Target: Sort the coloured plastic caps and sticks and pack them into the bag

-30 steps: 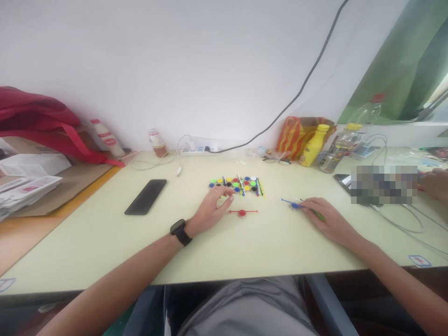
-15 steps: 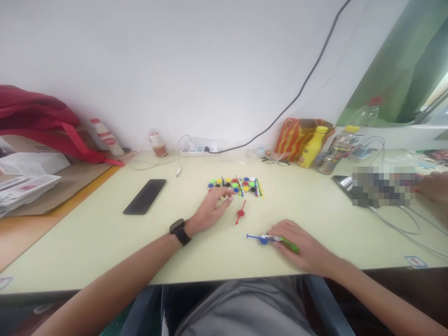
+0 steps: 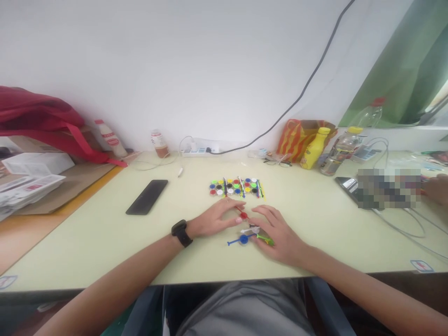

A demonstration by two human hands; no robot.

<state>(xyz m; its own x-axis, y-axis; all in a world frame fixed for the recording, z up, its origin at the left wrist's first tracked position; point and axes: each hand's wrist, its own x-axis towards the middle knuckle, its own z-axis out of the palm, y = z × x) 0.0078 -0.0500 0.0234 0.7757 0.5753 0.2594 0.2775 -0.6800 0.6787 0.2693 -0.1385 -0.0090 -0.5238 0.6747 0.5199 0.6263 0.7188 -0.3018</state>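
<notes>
A: Largest first. What is logged?

B: Pale table (image 3: 87,242), wide, cluttered at the far edge. Both forearms are laid across it from the near side.

A: Change against the earlier pictures?

B: The right hand (image 3: 276,233) has been brought in from the right part of the table to the middle, near the front edge. The blue spinner piece (image 3: 243,239) and the green piece (image 3: 266,241) have been dragged along with it. The left hand (image 3: 215,218) has been shifted only slightly, toward the near side. The red spinner piece (image 3: 243,215) has been turned and is now found between the two sets of fingertips.

A: Meaning for the work?

B: Judged only: the loose pieces are gathered in one spot in front of the sorted cluster of coloured caps (image 3: 235,187), which looks untouched.

A: Pose and grip?

B: Left hand is rested palm down, wrist with the black watch (image 3: 181,233) on the table, fingertips at the red piece; whether it is pinched cannot be told. Right hand is laid flat, fingers spread, over the green piece and a small white piece (image 3: 252,230); nothing is seen pinched. The blue piece is left sticking out just beside its fingers.

A: Anything else?

B: Black phone (image 3: 147,197) well to the left. Another person's hand (image 3: 436,189) is noted at the far right.
</notes>
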